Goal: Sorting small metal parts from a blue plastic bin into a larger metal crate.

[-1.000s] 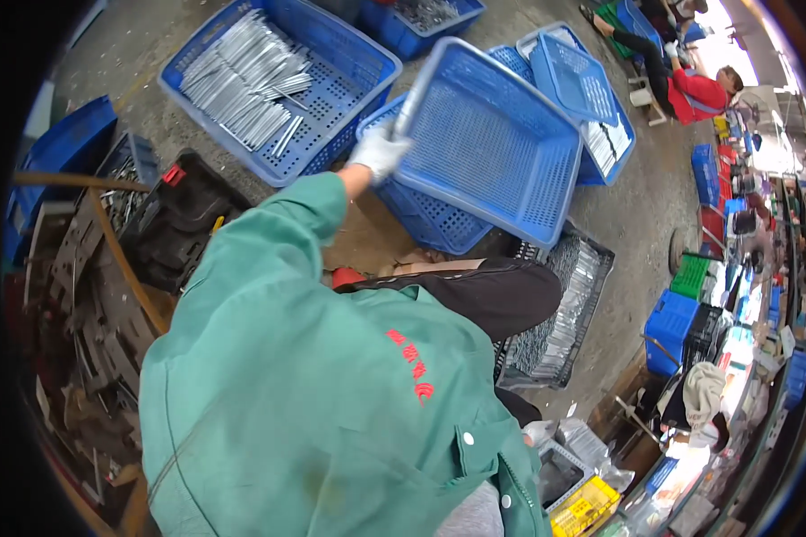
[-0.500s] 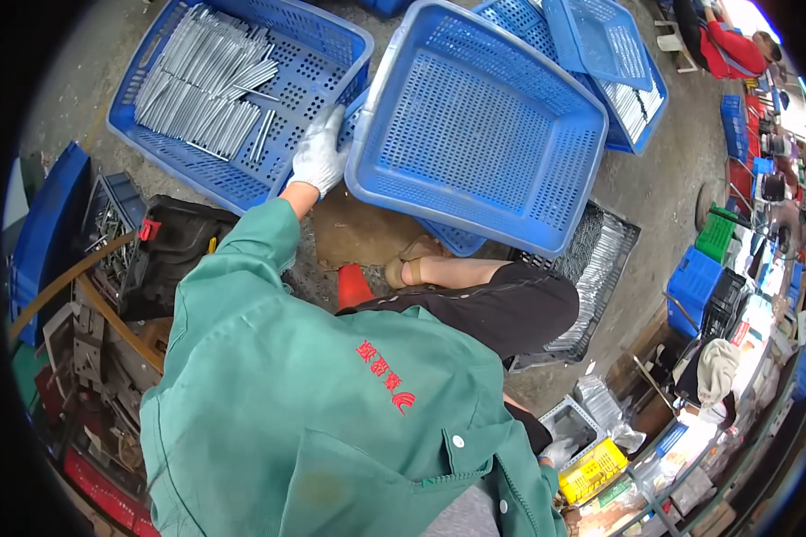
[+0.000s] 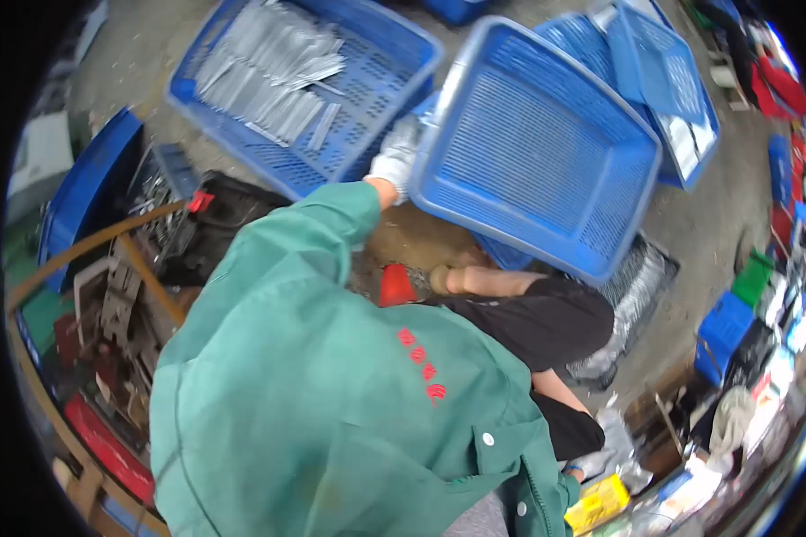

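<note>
My left hand point(image 3: 395, 161), in a white knit glove, is at the left edge of an empty blue perforated crate point(image 3: 546, 148). It lies in the gap between that crate and another blue crate point(image 3: 318, 174), which holds a heap of thin silvery metal rods point(image 3: 273, 67). Motion blurs the fingers, so whether they grip the rim is unclear. Low on the right, only the wrist of my right hand point(image 3: 575, 472) shows past the green sleeve, near crumpled clear plastic point(image 3: 620, 445) and a yellow basket point(image 3: 598, 506). Its fingers are hidden.
Behind the empty crate, more blue crates point(image 3: 658, 63) are stacked. A black tray of metal pieces point(image 3: 636, 291) is beside my knee. To the left are a black case point(image 3: 233, 215), a wooden frame point(image 3: 107, 237) and metal scrap. Someone in red point(image 3: 779, 88) is at far right.
The whole view has swung, so the crates appear farther right and slightly lower. My left hand keeps its place beside the crate rim. My right glove, visible earlier, is now hidden.
</note>
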`<state>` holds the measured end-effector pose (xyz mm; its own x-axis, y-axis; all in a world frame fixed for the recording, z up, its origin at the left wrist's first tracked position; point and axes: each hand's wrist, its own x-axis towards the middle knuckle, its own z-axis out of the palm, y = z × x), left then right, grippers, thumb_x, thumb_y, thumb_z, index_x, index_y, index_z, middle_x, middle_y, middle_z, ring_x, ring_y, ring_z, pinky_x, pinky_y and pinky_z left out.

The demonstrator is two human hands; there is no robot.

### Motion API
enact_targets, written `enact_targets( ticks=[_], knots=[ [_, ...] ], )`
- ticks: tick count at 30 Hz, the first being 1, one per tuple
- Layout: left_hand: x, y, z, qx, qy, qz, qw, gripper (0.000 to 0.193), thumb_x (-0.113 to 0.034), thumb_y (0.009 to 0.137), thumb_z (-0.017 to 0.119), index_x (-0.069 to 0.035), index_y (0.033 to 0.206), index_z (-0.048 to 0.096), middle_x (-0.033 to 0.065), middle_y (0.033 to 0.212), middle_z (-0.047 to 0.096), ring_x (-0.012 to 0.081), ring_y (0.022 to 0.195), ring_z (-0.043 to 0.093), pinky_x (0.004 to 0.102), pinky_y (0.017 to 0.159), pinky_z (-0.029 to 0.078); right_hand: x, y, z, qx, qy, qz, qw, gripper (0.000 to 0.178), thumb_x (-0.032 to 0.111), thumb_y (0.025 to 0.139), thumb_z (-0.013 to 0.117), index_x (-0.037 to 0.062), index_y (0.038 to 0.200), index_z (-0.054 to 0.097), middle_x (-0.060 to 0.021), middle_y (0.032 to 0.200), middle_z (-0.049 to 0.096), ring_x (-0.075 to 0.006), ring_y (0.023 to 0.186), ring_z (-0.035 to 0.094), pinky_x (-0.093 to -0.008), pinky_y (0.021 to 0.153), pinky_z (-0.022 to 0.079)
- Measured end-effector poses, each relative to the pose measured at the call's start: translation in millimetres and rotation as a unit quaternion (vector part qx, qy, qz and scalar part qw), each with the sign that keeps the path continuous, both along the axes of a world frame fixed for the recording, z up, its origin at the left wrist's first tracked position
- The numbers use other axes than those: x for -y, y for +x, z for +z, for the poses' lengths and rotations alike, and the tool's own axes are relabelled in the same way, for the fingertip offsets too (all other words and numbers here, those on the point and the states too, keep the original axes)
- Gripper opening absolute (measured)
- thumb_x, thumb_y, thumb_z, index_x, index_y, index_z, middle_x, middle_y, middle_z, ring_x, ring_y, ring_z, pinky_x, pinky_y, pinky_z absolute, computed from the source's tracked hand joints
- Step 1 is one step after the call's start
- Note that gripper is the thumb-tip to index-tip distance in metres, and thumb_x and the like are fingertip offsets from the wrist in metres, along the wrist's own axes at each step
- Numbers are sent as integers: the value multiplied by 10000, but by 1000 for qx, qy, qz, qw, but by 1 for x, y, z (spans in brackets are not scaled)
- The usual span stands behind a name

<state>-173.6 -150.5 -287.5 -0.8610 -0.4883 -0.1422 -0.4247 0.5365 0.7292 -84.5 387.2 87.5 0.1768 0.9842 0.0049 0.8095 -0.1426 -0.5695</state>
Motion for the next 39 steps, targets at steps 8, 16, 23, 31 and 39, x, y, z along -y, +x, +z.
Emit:
enact_targets(
  ticks=[8, 16, 23, 31, 39],
  knots=[
    [-5, -2, 2, 24, -78, -89, 993, 637, -429, 1001, 361, -36, 1500, 316, 233, 1505, 393, 433, 1319, 465, 492, 1100, 378, -38, -34, -59, -84, -302, 323, 893, 748, 577, 1015, 395, -94, 1323, 518, -247, 1309, 569, -316, 1107, 595, -373, 955, 495],
    [4, 8, 43, 131, 11, -20, 991, 566, -447, 997, 365, -84, 1419, 473, 196, 1376, 551, 407, 1244, 542, 468, 1069, 415, -2, -58, -96, 30, -252, 324, 911, 811, 603, 997, 380, -78, 1434, 427, -279, 1451, 468, -387, 1235, 537, -398, 1058, 435],
    [-18, 88, 151, -5, 144, 91, 985, 477, -394, 990, 505, -32, 1283, 608, 162, 1285, 635, 298, 1155, 615, 370, 1006, 472, -86, -23, -172, 82, -175, 491, 850, 747, 545, 1008, 381, -52, 1455, 411, -265, 1476, 450, -405, 1278, 508, -401, 1077, 412],
    [-86, 34, 170, 51, 179, 126, 975, 510, -464, 890, 648, 35, 995, 648, 106, 822, 610, 180, 677, 549, 318, 557, 459, -115, -55, -244, 14, -40, 552, 833, 652, 441, 1018, 401, -10, 1489, 378, -241, 1502, 434, -426, 1320, 476, -408, 1100, 384],
    [-74, 6, 162, 200, 59, 59, 976, 636, -480, 851, 672, 95, 1121, 668, 192, 1012, 691, 280, 860, 652, 374, 769, 535, -67, -25, -192, -42, 51, 631, 773, 716, 416, 950, 550, 69, 1533, 320, -213, 1519, 416, -395, 1342, 459, -455, 1103, 364]
  ],
)
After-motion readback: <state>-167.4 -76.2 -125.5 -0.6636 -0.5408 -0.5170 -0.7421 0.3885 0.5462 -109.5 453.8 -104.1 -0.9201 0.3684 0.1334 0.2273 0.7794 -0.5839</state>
